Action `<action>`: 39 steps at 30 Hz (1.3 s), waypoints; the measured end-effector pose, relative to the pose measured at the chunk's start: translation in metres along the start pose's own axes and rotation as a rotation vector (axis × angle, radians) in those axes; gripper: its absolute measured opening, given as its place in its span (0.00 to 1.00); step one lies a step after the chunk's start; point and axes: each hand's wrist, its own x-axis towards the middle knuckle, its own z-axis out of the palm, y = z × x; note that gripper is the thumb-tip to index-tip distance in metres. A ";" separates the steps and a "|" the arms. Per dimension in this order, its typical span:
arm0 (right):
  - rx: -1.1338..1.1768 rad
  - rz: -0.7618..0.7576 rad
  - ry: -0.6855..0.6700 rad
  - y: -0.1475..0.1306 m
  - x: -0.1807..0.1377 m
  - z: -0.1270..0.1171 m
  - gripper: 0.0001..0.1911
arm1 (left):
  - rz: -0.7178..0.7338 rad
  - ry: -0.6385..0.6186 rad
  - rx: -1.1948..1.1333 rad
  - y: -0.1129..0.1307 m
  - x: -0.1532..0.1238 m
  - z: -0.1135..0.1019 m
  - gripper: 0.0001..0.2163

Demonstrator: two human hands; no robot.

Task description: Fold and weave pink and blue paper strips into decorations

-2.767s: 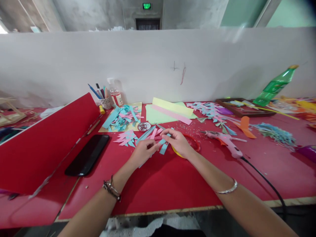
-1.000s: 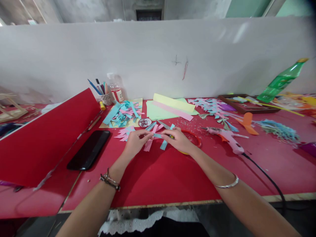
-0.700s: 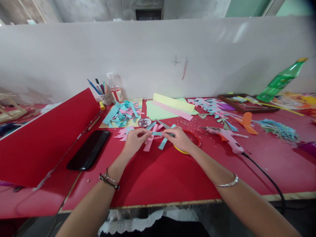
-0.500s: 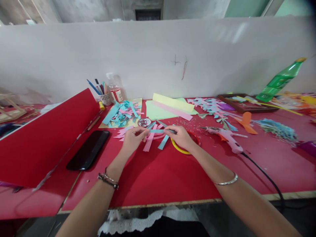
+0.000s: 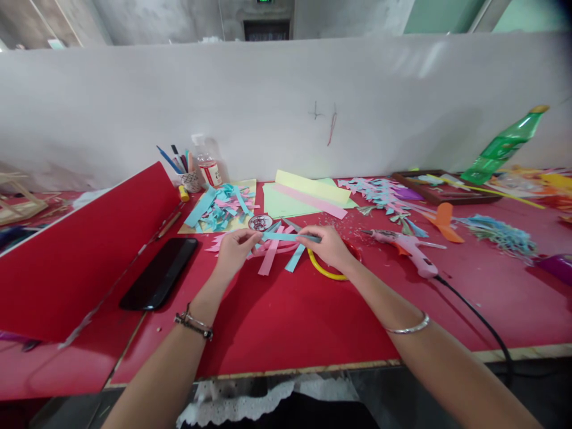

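Observation:
My left hand [image 5: 235,250] and my right hand [image 5: 328,245] each pinch one end of a light-blue paper strip [image 5: 280,236] held level just above the red table [image 5: 290,322]. Under the strip lie loose pink and blue paper strips [image 5: 272,257]. A red and yellow ring-shaped thing [image 5: 333,271] lies beneath my right hand. Both hands are closed in a pinch.
A black phone [image 5: 157,273] lies to the left beside a raised red board [image 5: 84,256]. A pink glue gun [image 5: 409,250] with a black cord sits to the right. Behind are a pile of cut strips [image 5: 221,208], yellow-green sheets [image 5: 304,199], a pen cup [image 5: 190,179], a green bottle [image 5: 500,146].
The blue strip has been lifted clear of the pile and pulled straight between my hands, which have drifted slightly apart. The view has shifted a little.

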 end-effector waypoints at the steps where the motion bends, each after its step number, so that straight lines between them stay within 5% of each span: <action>1: -0.017 -0.004 0.002 0.000 0.000 0.000 0.15 | -0.004 0.002 0.005 -0.001 0.001 -0.001 0.10; 10: -0.037 -0.009 0.092 0.006 0.002 -0.002 0.15 | -0.048 0.030 -0.016 -0.007 0.003 -0.007 0.11; 21: 0.399 0.191 0.217 0.008 0.006 -0.001 0.16 | -0.042 0.098 -0.079 -0.004 0.003 -0.006 0.10; 39: 0.169 0.132 0.247 0.009 0.004 -0.003 0.18 | -0.127 0.073 -0.147 -0.006 0.004 -0.007 0.11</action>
